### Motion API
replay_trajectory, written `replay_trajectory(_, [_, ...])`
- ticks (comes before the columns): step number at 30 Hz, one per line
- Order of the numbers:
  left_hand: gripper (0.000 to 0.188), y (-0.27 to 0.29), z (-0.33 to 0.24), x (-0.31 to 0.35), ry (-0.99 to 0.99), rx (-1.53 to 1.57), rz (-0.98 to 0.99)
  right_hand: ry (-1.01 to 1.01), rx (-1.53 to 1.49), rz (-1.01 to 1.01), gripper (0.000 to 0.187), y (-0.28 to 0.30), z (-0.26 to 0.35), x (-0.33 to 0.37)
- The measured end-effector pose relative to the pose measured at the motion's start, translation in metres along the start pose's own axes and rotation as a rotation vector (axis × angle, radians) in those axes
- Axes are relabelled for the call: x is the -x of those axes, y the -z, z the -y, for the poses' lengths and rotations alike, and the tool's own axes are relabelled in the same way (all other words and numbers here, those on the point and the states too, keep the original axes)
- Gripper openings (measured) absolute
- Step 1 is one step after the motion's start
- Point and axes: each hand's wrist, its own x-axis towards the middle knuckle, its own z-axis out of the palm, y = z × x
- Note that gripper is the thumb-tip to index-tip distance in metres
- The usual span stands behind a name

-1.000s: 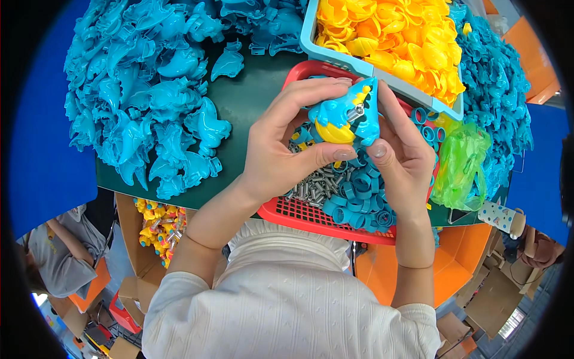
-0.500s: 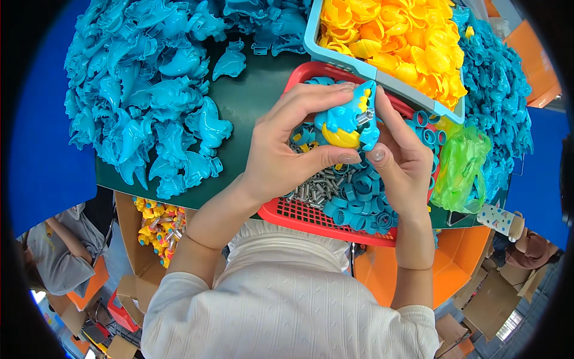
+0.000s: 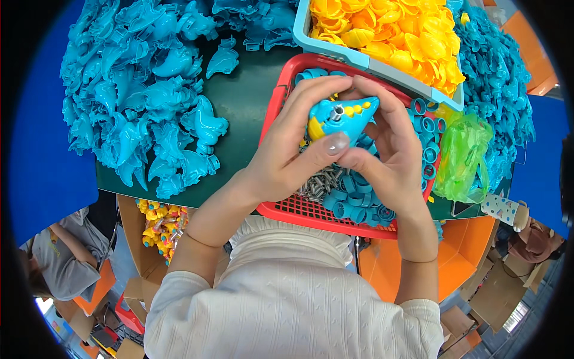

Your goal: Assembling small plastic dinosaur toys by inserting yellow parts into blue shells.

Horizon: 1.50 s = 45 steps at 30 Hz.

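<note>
A blue and yellow plastic toy figure (image 3: 350,122) is held between both hands above the red basket. A small metal pin sticks up from it beside a row of yellow bumps. My left hand (image 3: 299,143) wraps its left side, the thumb pressed over the front. On the other side my right hand (image 3: 391,149) is curled round the pointed end, its fingertips behind the toy partly hidden. Below them, the red basket (image 3: 293,213) contains blue rings (image 3: 359,194) and small metal pins (image 3: 320,184).
Blue shell parts (image 3: 137,90) are heaped at the left, with another blue heap (image 3: 499,78) at the far right. A grey-blue bin (image 3: 335,52) of yellow shells stands behind the basket. A green plastic bag (image 3: 463,158) lies right. Below the table, a cardboard box (image 3: 131,233) holds yellow toys.
The toy has been turned, so its pointed end now faces right and the pin faces up. My left thumb has moved onto its front, and my right fingers have closed further round it.
</note>
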Motion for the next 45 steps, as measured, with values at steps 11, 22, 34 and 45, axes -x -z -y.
replay_trajectory(11, [0.05,0.005,0.006,-0.006,-0.123,-0.062,0.079,0.21,0.267,-0.02,0.032,0.017,-0.003,0.0])
replay_trajectory(22, [0.059,-0.005,0.002,-0.006,-0.13,0.14,-0.064,0.278,0.272,0.001,0.031,0.024,-0.007,-0.002])
replay_trajectory(34, [0.067,0.005,-0.002,-0.003,-0.218,-0.475,0.119,0.263,0.262,0.083,0.039,0.028,-0.012,-0.003])
replay_trajectory(45, [0.068,0.003,0.008,-0.007,-0.013,-0.001,-0.17,0.423,0.637,-0.036,0.059,0.01,-0.003,-0.004])
